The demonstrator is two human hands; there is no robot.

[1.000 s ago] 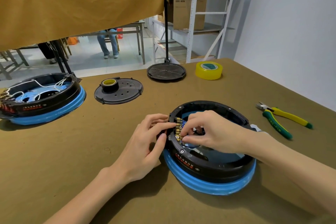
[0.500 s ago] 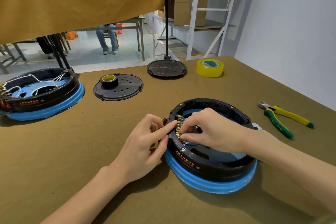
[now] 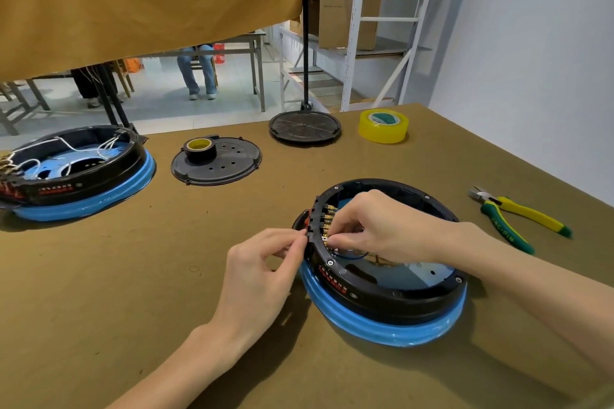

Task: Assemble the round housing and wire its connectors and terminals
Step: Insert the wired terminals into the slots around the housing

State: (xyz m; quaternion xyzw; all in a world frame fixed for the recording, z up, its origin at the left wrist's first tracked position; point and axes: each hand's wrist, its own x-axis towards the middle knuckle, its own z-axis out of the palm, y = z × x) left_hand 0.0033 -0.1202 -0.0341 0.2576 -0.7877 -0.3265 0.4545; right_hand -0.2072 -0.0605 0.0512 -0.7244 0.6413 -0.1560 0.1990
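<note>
A round black housing (image 3: 398, 295) with a blue ring under it lies on the table in front of me. A row of brass terminals (image 3: 327, 217) lines the inside of its left wall. My right hand (image 3: 382, 226) reaches into the housing and pinches something small at the lowest terminals. My left hand (image 3: 265, 269) sits outside the left wall, thumb and forefinger pinching the connector block at the rim. A thin blue wire (image 3: 352, 256) loops below my right fingers.
A second housing (image 3: 76, 173) with white wires lies at far left. A black cover plate (image 3: 216, 163) carries a roll of black tape (image 3: 199, 148). Another black disc (image 3: 304, 126), yellow tape (image 3: 382, 125) and green-yellow pliers (image 3: 518, 219) lie behind and right.
My left hand slid lower along the housing's outer wall and its fingers closed into a pinch at the rim. My right hand shifted down the terminal row.
</note>
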